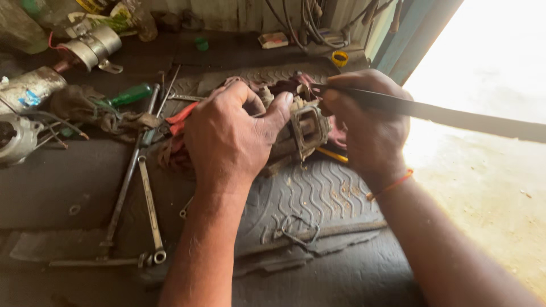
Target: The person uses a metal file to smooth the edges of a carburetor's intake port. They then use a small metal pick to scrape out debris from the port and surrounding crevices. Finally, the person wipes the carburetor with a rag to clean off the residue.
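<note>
Far left on the dark table (pixel 51 187): a silver motor housing (pixel 17 136), a grey cylindrical motor body (pixel 31 88) and a smaller metal cylinder (pixel 94 48) behind it, with a greasy rag (pixel 85 108) and a green-handled screwdriver (pixel 131 94) beside them. Long combination wrenches (pixel 149 204) lie near the left forearm, ring ends toward the camera, one crossing a flat bar at the near table edge. Red-handled pliers (pixel 182 116) are partly hidden under the left hand. Left hand (pixel 230 136) is curled down over a grimy metal part (pixel 307 128), thumb pressed on its top edge, fingers wrapped over the far side; the grip is closed on the part. The part is a square-framed casting with a rectangular opening, reddish pieces behind it, sitting mid-table on a ribbed rubber tyre piece (pixel 324 193). A bent wire clip (pixel 296 227) lies on the rubber nearer the camera. Right hand (pixel 367 125) is closed tight around a long flat dark blade (pixel 455 116), its tip at the part's upper edge, the rest running out right past the frame. An orange thread band (pixel 392 185) is on the right wrist. A yellow ring (pixel 340 58) sits at the back, with bright floor (pixel 489 182) to the right.
</note>
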